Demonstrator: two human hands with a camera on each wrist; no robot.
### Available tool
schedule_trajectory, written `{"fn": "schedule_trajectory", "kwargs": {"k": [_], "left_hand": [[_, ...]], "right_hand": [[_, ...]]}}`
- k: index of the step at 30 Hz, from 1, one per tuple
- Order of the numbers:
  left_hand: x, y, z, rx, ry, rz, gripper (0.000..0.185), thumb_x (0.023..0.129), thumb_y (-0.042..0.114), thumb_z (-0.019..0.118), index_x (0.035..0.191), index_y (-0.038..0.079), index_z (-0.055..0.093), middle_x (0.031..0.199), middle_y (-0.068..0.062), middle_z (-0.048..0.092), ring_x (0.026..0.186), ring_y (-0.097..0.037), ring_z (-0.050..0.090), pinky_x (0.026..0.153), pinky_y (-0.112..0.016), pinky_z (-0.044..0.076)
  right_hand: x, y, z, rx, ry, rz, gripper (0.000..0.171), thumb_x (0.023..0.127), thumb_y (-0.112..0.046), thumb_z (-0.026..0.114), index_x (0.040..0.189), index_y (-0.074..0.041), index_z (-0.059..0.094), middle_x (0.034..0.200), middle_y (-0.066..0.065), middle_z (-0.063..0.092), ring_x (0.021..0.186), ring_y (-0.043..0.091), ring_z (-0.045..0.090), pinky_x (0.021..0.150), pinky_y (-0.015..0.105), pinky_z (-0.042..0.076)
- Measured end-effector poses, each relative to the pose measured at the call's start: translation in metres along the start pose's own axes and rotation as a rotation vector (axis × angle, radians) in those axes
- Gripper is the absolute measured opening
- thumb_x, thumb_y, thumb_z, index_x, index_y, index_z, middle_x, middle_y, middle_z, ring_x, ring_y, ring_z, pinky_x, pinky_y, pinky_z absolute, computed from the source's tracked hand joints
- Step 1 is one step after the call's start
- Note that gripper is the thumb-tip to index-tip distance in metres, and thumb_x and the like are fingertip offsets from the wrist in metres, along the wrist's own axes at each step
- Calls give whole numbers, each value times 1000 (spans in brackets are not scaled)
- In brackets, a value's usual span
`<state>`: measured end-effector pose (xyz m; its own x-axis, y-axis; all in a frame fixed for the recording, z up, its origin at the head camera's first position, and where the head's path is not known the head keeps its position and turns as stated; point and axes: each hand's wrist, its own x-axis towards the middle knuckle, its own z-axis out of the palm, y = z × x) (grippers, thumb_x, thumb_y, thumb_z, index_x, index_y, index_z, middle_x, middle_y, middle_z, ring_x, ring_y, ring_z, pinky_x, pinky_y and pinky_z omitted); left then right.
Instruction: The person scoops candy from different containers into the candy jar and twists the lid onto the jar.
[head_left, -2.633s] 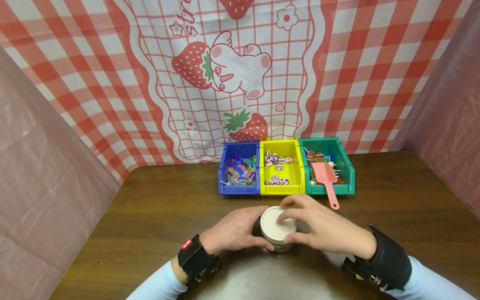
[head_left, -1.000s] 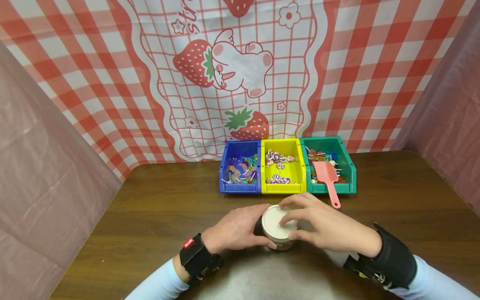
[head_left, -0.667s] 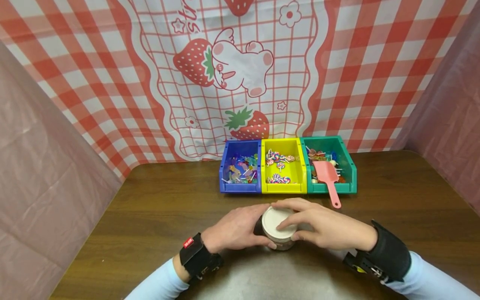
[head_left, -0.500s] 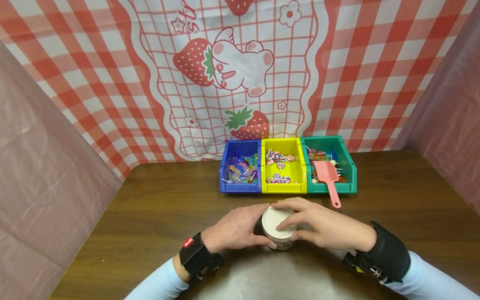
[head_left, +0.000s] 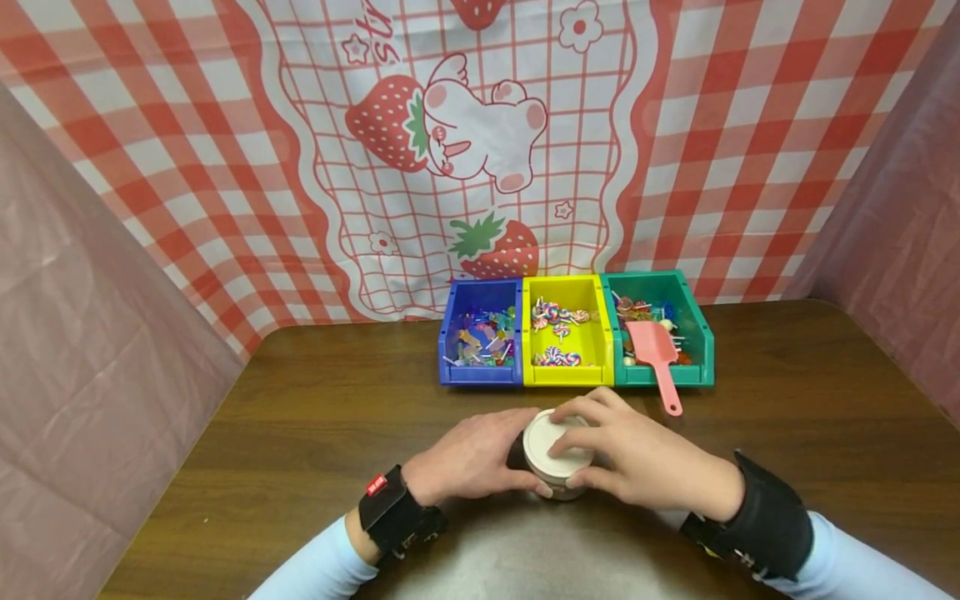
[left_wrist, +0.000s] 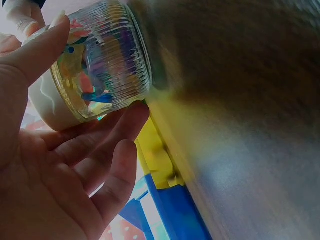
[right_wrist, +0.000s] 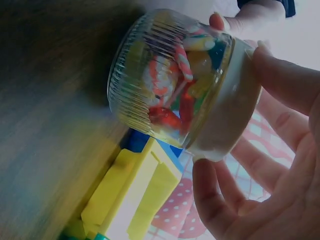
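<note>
A small ribbed glass jar point(right_wrist: 155, 75) stands upright on the table near me, packed with colourful candy-like pieces and striped sticks. Its cream lid point(head_left: 538, 440) sits on top. My left hand point(head_left: 476, 458) holds the jar from the left, thumb on the near side and fingers around the far side, as the left wrist view shows. From the right, my right hand point(head_left: 637, 458) grips the lid by its rim. Its thumb is at the near edge and a finger at the far edge, with the index finger bent over the top.
Behind the jar stand a blue bin point(head_left: 480, 377), a yellow bin point(head_left: 568, 377) and a green bin point(head_left: 697, 367), joined in a row and holding small candy-like pieces. A pink scoop point(head_left: 654, 350) lies in the green bin, handle over the front. A checked cloth point(head_left: 720, 167) hangs behind.
My right hand has turned on the lid: its fingers have shifted along the rim and its wrist has swung slightly left and nearer me. My left hand and the jar stay in place.
</note>
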<state>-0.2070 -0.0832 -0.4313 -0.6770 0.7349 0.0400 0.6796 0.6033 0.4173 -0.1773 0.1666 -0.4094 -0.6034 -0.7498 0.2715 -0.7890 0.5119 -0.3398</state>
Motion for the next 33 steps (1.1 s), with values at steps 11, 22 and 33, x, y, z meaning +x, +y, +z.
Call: {"fn": "schedule_trajectory", "kwargs": {"k": [11,22,33], "left_hand": [[0,1,-1,-3,-4,-1,74,81,60,75,139,20,50,127,8,61,106,-3,57,89,-28,48],[0,2,0,-15,-11,-10,72,80,60,75,137,21,51,125,9,61,106,-2,57,90,-29,48],[0,1,0,-13,-4,-1,73,80,60,76,136,21,51,125,10,61,107,-2,57,91,-29,48]], "right_hand": [[1,-14,8,-150,98,73,34,83,-47,79,105,-24,70,112,-6,57,96,16,44,67,25,45],[-1,-4,1,-41,46,12,39,88,-52,72,113,-23,69,124,-4,56,112,16,48,82,32,51],[-5,12,-9,149,-107,-6,30,93,-24,73,123,-25,69,146,-2,50,137,24,42,101,48,45]]}}
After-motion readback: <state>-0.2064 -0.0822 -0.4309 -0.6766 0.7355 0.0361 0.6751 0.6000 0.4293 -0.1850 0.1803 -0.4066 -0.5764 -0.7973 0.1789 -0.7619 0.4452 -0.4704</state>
